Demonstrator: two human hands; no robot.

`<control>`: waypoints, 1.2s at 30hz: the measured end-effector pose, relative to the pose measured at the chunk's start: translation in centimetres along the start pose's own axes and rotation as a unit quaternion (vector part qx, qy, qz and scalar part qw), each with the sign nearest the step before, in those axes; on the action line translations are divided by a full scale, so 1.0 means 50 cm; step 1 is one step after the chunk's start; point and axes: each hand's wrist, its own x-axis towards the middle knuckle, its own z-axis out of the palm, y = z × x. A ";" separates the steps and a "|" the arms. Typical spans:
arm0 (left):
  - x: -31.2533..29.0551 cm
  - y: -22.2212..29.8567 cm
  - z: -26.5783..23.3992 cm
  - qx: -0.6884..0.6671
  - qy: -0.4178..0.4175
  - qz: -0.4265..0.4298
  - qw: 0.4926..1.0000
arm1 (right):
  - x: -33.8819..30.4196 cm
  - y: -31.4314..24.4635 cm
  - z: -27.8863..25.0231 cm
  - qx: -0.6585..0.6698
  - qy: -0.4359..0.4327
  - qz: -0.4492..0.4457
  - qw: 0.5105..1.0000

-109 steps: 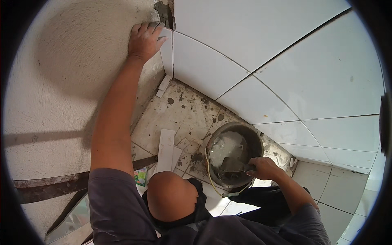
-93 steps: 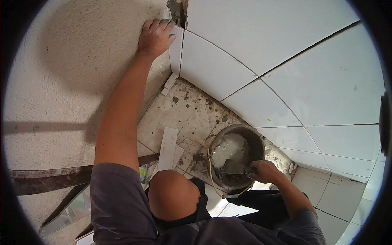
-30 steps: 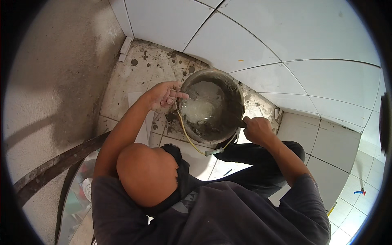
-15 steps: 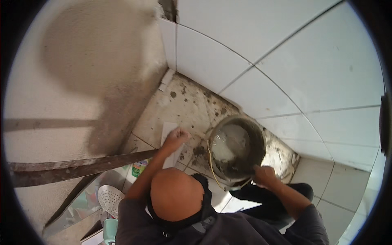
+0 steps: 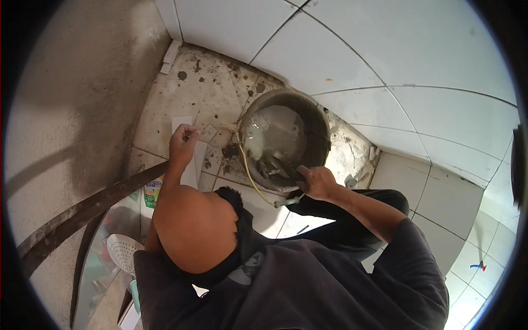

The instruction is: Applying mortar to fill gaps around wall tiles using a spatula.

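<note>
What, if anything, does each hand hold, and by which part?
The right hand holds a trowel by its handle; the left hand holds nothing visible.

Bucket (image 5: 320, 135) dk grey, smeared w/ lighter grey; mortar (image 5: 283, 129) inside pale grey w/ whitish glints, trowel (image 5: 276, 168) dk grey, wire handle (image 5: 245, 168) yellow w/ a whitish grip (image 5: 286, 202). Wall tiles (image 5: 324, 52) white w/ thin dk joint lines in a grid, plaster wall (image 5: 55, 121) beige-grey, floor (image 5: 217, 82) cream w/ dk grey splotches, tile strips (image 5: 190, 170) plain white, long bar (image 5: 91, 206) dk brown w/ grey-white smears. T-shirt (image 5: 313, 275) charcoal w/ a lt grey print (image 5: 252, 268), trousers (image 5: 360, 214) blk, packet (image 5: 152, 192) green & white w/ some blue, perforated piece (image 5: 124, 253) white w/ darker dot pattern, small fitting (image 5: 479, 267) at far rt red & blue.
</note>
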 end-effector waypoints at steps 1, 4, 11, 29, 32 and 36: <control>0.001 0.003 0.001 -0.001 0.015 -0.016 1.000 | 0.005 0.002 0.004 0.023 0.019 -0.025 0.999; 0.003 -0.027 0.023 -0.008 0.004 0.002 1.000 | 0.006 0.016 0.006 0.108 0.034 -0.048 0.992; -0.017 -0.033 0.044 -0.005 0.047 0.009 0.999 | 0.017 0.063 -0.004 0.436 -0.107 0.103 0.888; -0.119 -0.090 0.058 -0.046 0.117 0.066 0.990 | 0.329 -0.348 -0.558 0.473 0.111 -0.204 0.850; -0.138 -0.094 0.064 -0.039 0.104 0.020 0.994 | 0.394 -0.389 -0.649 0.490 0.112 -0.191 0.843; -0.163 -0.099 0.076 -0.080 0.089 -0.011 0.993 | 0.448 -0.417 -0.711 0.569 0.062 -0.155 0.805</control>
